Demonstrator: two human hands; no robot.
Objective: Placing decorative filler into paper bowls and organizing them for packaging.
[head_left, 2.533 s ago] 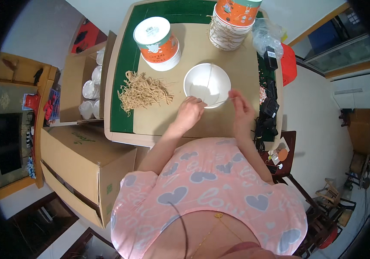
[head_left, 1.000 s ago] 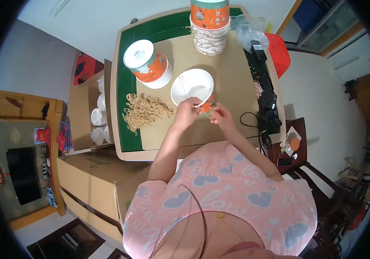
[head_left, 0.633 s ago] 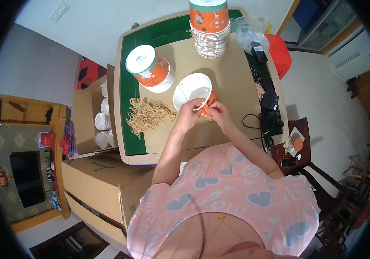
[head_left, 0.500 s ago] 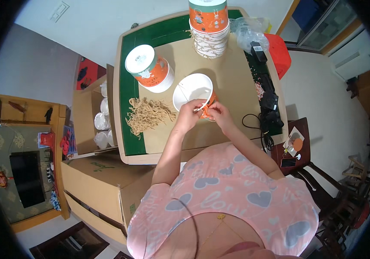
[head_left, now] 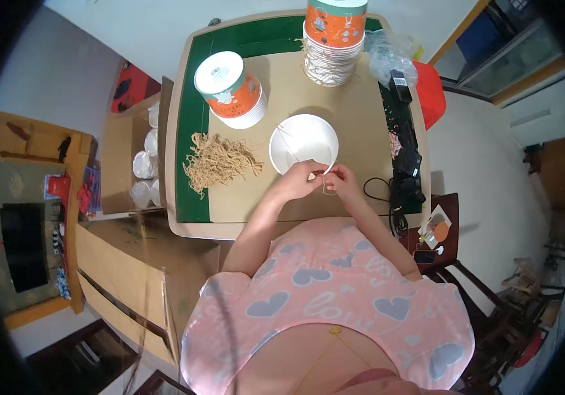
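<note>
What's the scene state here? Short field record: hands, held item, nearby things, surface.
left hand: pinching a thin pale rubber band with the right hand
right hand: on the same band, touching left fingertips
nearest: empty white paper bowl, just beyond the hands
left of bowl: loose heap of tan bands
far side: orange-and-white lidded tub; stack of orange-and-white tubs
surface: tan sheet on green-edged table
</note>
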